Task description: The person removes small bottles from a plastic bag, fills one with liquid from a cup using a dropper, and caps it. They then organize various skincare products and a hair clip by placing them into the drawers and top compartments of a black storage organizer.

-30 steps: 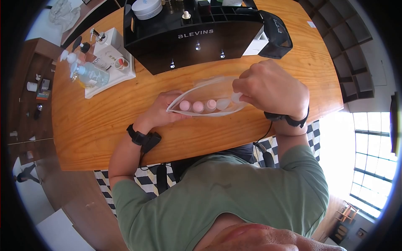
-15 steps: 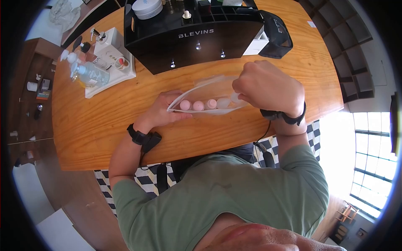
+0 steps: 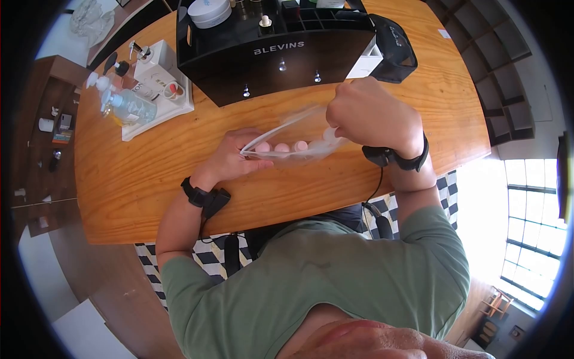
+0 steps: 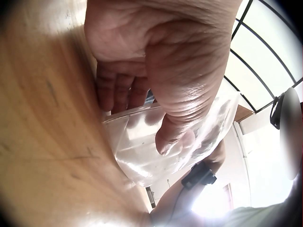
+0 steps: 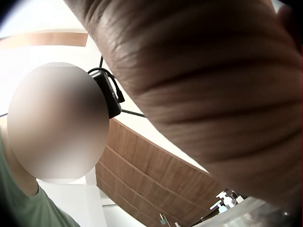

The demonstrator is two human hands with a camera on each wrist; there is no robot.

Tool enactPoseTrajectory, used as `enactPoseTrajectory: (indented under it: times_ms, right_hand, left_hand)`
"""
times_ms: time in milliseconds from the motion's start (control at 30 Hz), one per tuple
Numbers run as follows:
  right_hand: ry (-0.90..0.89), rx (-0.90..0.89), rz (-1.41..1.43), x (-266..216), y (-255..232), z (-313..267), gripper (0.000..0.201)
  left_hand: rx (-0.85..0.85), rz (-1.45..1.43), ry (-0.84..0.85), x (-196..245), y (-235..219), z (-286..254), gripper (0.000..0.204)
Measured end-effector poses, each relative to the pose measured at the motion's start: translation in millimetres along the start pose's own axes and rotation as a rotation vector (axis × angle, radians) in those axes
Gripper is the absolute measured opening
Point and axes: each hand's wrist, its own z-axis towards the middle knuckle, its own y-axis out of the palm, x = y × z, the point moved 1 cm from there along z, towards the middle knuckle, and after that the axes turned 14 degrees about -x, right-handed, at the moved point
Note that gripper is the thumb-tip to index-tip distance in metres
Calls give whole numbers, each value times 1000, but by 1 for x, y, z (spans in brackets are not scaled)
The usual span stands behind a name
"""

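Between my hands is a clear plastic zip bag [image 3: 287,127], its mouth facing up. A row of small containers with round pink ends [image 3: 281,148] shows inside, and paler frosted ones stand to their right. My left hand [image 3: 232,157] grips the bag's left end, with thumb on the near side and fingers on the far side; the left wrist view shows the thumb [image 4: 169,135] against the plastic. At the bag's right end, my right hand [image 3: 373,113] has curled fingers and pinches a small frosted container [image 3: 330,134]. Its fingertips are mostly hidden behind the back of the hand.
A black drawer organizer [image 3: 272,66] stands at the back of the wooden table [image 3: 131,197], with a black pouch [image 3: 394,51] at its right. On the left, a white tray [image 3: 134,130] bears several pump bottles [image 3: 133,106]. A cable hangs from the right wrist camera [image 3: 376,157].
My right hand has shifted slightly left and away from me, with the frosted container at its fingertips. The bag's mouth has narrowed and its plastic has tilted. My left hand stays nearly in place.
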Motion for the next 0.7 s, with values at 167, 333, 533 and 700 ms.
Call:
enactPoseTrajectory:
  times_ms: [167,333,533,700]
  right_hand:
    - [16,24,170,9,1,-1,20]
    - [27,130,219,11,-10,-7,33]
    - [30,243,193,25,6,-13,26]
    - [2,172,192,29,5,-17,13]
  left_hand:
    - [-25,-47,-67,-2,-1,-1,47]
    - [-12,22,35,-4,-1,-1,42]
    - [18,12,56,-1,0,1,42]
    - [-6,18,15,-4,-1,0,45]
